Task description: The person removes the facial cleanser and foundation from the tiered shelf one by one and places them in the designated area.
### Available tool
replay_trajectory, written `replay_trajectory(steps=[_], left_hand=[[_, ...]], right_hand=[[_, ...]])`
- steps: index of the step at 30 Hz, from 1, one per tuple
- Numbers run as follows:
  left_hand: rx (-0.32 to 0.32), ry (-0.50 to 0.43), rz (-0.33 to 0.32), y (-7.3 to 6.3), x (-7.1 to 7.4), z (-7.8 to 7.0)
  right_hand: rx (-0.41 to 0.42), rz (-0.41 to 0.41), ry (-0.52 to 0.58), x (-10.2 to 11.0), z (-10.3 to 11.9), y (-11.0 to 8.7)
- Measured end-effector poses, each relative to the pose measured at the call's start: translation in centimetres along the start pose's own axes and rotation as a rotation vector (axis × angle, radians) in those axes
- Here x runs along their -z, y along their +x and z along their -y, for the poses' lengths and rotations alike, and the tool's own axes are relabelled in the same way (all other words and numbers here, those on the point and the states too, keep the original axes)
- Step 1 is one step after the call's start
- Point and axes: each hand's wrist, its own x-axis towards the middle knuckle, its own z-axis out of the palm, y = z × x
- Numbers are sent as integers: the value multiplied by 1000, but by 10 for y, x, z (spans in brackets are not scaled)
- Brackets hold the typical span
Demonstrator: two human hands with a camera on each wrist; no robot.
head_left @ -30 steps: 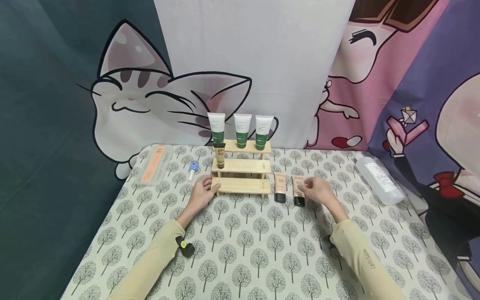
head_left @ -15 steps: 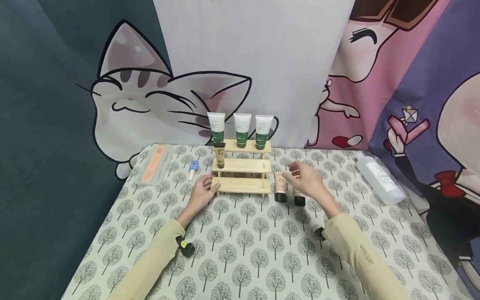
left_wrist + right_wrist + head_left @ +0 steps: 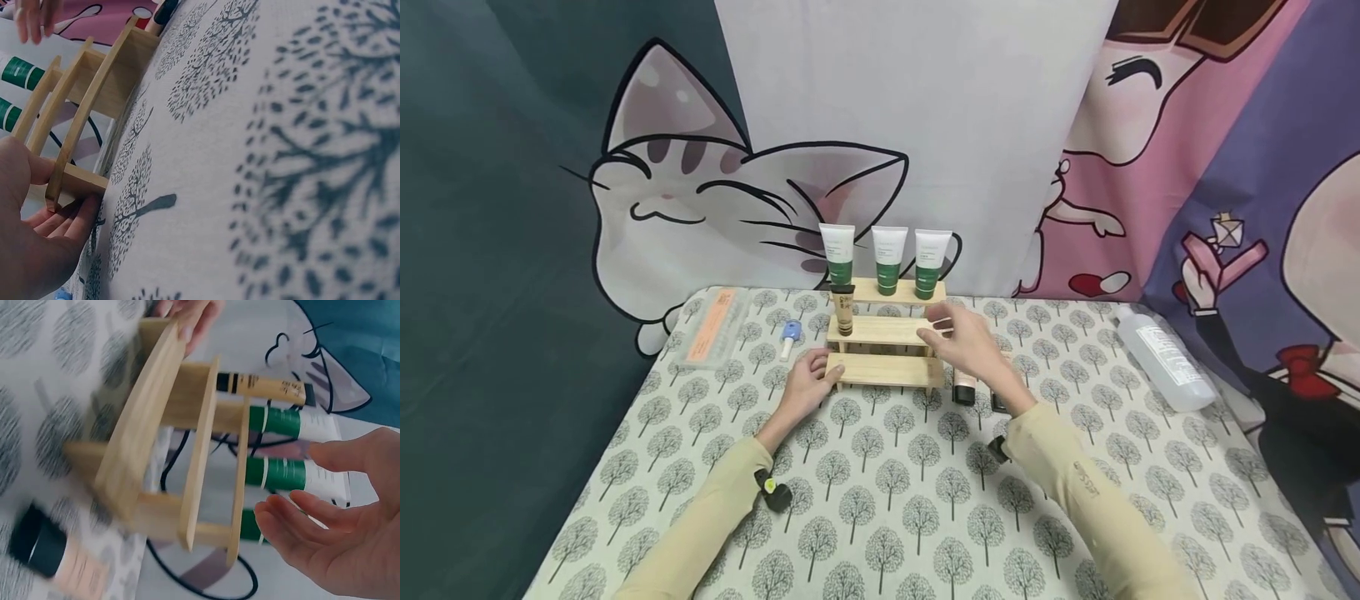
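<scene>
The wooden shelf (image 3: 887, 370) is set on the bench (image 3: 880, 517). Its low left end is pinched by the left hand (image 3: 807, 382), that arm stretched forward. By the shelf's right end, the right hand (image 3: 966, 337) is held up, fingers (image 3: 300, 528) loosely bent and free. Right of the shelf, a peach tube (image 3: 964, 390) is partly hidden.

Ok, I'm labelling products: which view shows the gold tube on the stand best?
The right wrist view: the gold tube appears larger there, its printed front showing, though sideways in the picture. The head view shows it small but upright on the middle shelf; the left wrist view doesn't show it.
</scene>
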Motion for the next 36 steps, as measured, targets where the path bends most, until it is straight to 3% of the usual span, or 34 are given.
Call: replay_trajectory(steps=[14, 27, 36], left_hand=[[-4, -7, -6, 1, 1, 1], [0, -34, 5, 1, 1, 1], [-14, -22, 7, 0, 1, 2]], right_hand=[[57, 7, 167, -40, 31, 44], [24, 55, 296, -78, 36, 68], [59, -24, 249, -95, 34, 77]])
